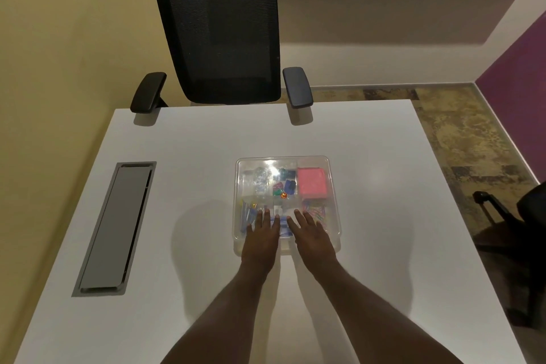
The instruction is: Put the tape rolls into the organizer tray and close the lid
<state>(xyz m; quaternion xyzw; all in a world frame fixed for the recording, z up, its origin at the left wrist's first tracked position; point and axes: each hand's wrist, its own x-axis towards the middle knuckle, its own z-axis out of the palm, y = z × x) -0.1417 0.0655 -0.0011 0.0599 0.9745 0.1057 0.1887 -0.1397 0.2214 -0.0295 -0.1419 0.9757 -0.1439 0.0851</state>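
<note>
A clear plastic organizer tray sits on the white table, right of centre, with its transparent lid lying flat on top. Through the lid I see a pink pad, coloured clips, pens and paper clips. Clear tape rolls show dimly in the far-left compartment. My left hand and my right hand lie flat, palms down, on the near half of the lid, fingers spread, holding nothing.
A grey cable hatch is set into the white table at the left. A black mesh office chair stands at the far edge. Another dark chair stands right of the table.
</note>
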